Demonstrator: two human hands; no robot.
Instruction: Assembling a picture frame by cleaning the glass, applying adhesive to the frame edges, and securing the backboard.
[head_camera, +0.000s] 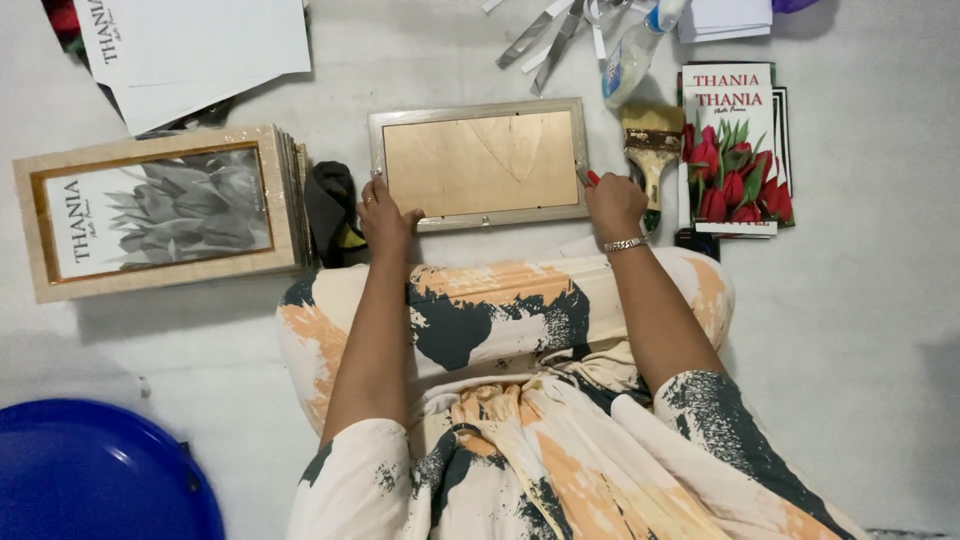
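Your left hand rested on the lower left corner of the picture frame, fingers spread flat and pressing on its pale wooden rim, holding nothing; a ring showed on one finger. The frame lay face down on the floor just ahead of both hands, its brown backing board up, lying between them lengthwise. Your right hand was closed at the frame's right edge around a small tool with a red handle, of which only the tip peeked out beyond your fingers, touching the rim there; I cannot tell what kind of tool it was. A chain bracelet sat on that wrist. Just beyond your right hand, to its outer side, lay a wide paintbrush, and past that a stack of prints with red tulips. Further ahead of that hand lay a clear spray bottle and some metal strips. Just outside your left hand sat a dark cloth, and beyond it a stack of finished frames with a grey flower print on top. White sheets lay well ahead of that hand, and a blue round lid lay behind it, near your elbow
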